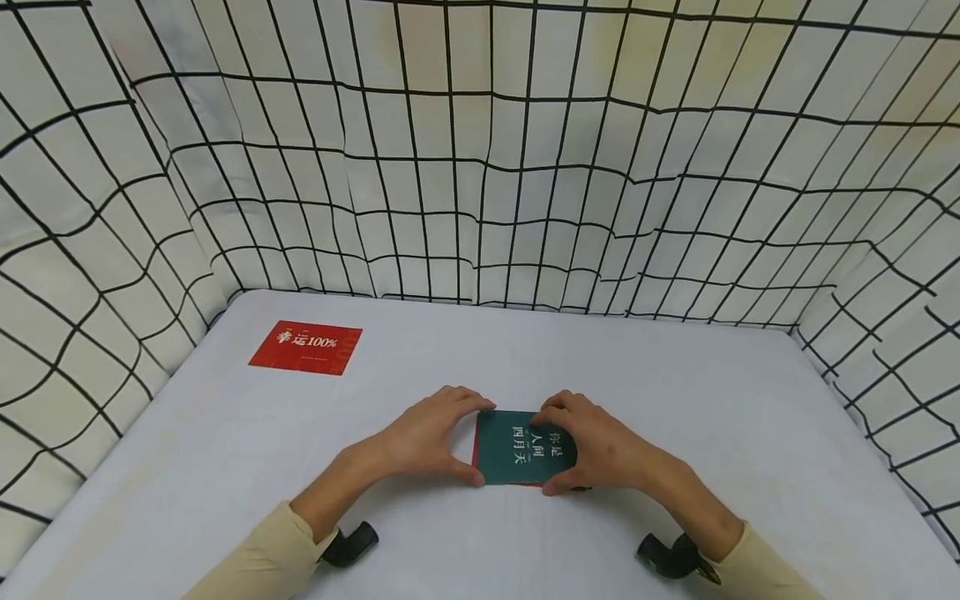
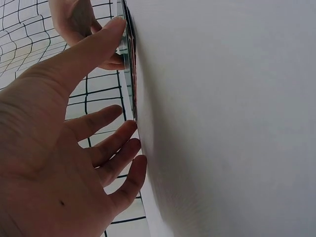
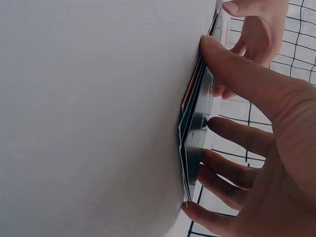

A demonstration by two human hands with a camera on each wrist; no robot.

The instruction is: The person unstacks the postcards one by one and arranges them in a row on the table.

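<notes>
A small stack of cards lies near the front middle of the white table. Its top card is dark green with pale characters, and a red card edge shows beneath. My left hand clasps the stack's left edge between thumb and fingers. My right hand covers the right side, thumb at the near edge, fingers over the far corner. In the left wrist view my left hand has its thumb on the stack's edge. In the right wrist view the stack is slightly fanned under my right hand.
A single red card with white characters lies flat at the far left of the table. Cloth walls with a black grid close in the back and both sides. Black wrist mounts sit near the front edge.
</notes>
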